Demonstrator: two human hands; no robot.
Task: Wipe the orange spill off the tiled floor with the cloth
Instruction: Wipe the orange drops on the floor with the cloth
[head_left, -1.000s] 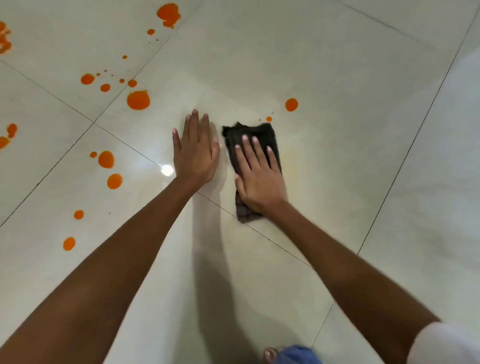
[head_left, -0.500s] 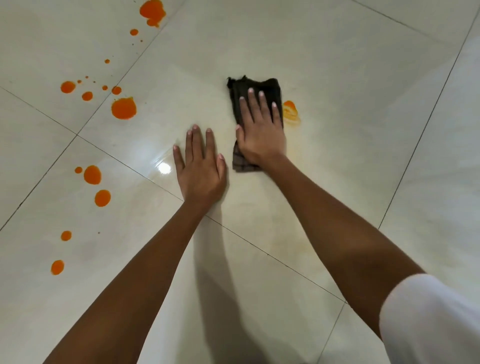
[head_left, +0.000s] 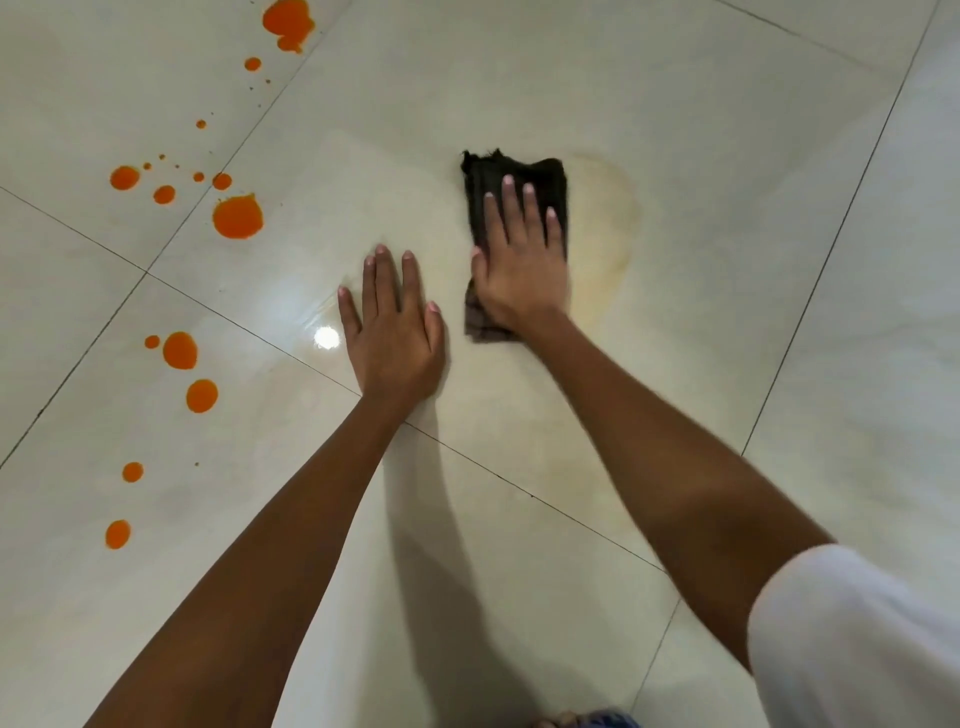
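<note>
On the floor (head_left: 675, 78), the right hand (head_left: 522, 270) lies flat on the cloth (head_left: 511, 169), fingers straight and slightly spread, pressing it down without gripping. Just beside it, the left hand (head_left: 392, 332) rests palm-down on bare tile, fingers straight, holding nothing. Dark and folded into a strip, the cloth has its long axis running away from the person, frayed end farthest. A faint yellowish smear (head_left: 613, 228) curves round the cloth's right side. Well apart to the left, the spill (head_left: 237, 217) lies in orange drops across several tiles.
</note>
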